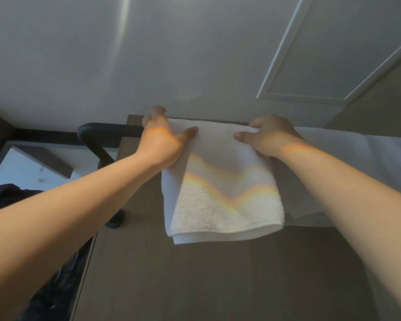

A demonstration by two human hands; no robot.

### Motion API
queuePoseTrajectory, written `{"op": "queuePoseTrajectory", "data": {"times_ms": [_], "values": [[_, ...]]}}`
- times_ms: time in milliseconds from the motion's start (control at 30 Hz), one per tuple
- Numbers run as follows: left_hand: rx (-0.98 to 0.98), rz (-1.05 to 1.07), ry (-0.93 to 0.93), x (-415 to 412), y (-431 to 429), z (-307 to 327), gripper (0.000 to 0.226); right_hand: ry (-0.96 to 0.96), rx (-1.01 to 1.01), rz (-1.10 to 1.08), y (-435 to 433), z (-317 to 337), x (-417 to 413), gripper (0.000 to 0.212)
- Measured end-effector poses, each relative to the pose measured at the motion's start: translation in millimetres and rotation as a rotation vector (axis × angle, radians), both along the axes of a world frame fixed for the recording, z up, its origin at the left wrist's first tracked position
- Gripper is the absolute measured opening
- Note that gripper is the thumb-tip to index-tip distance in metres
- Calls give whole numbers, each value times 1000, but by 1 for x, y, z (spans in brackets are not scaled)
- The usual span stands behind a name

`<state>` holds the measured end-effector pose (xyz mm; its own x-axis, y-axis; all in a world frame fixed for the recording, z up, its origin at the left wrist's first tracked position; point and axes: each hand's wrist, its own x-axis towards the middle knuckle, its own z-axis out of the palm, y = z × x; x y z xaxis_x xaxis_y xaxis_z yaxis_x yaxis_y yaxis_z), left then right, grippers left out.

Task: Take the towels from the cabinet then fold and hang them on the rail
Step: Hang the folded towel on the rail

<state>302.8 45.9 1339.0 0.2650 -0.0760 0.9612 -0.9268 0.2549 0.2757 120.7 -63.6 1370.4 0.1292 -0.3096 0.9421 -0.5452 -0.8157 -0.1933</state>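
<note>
A pale grey-white wall fills the upper part of the view, with a white panelled door (322,54) at the upper right. Below the wall a brown wood-grain panel (218,274) runs down to the bottom edge. At the far left, past the panel's left edge, lie a dark frame around a bright patch and some dark crumpled material at the lower left corner. A black rail (107,130) curves out from a round mount near the panel's left edge and runs level to the right along the panel's top edge. A white folded towel (220,193) hangs over this rail, its doubled lower hem hanging against the panel, with a band of rainbow-tinted light across its pile. The left hand (162,140) grips the towel's upper left corner at the rail, fingers curled over the top and thumb pressed on the front. The right hand (271,135) pinches the towel's upper right corner, thumb in front, fingers bent over the fold. Just right of it a second white towel (347,163) hangs on the same rail.
</note>
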Motion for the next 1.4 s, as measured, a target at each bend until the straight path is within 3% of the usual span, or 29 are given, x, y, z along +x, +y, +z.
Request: {"op": "queuePoseTrajectory", "data": {"times_ms": [133,200,300,467,567,700,867,1067,1100,1200,1233,1400], "values": [[80,-244,186,2,-2,-31,61,-61,-28,68,0,-9,4,52],[154,-410,283,5,-4,-42,49,-84,-5,115,-1,-13,5,59],[107,-508,338,8,-3,-47,45,-131,113,293,1,-27,-2,69],[67,-496,342,6,1,-44,46,-66,352,554,-1,-80,-16,40],[31,-453,319,4,-1,-41,44,-124,374,632,-6,-88,-12,23],[-97,-434,269,2,0,-25,34,-306,227,619,-1,-68,-1,16],[-174,-349,334,-3,-9,4,50,-404,102,465,-3,-31,17,29],[-36,-270,301,9,-9,-11,42,-337,137,420,-22,-40,28,37],[31,-273,320,13,-9,-16,49,-337,130,417,-23,-42,28,36],[260,-316,401,23,-4,-30,102,-336,143,416,-25,-47,30,36],[307,-378,410,28,-4,-34,104,-334,145,419,-25,-48,31,36],[361,-605,364,45,-12,-49,73,-351,143,457,-24,-53,37,31]]}}
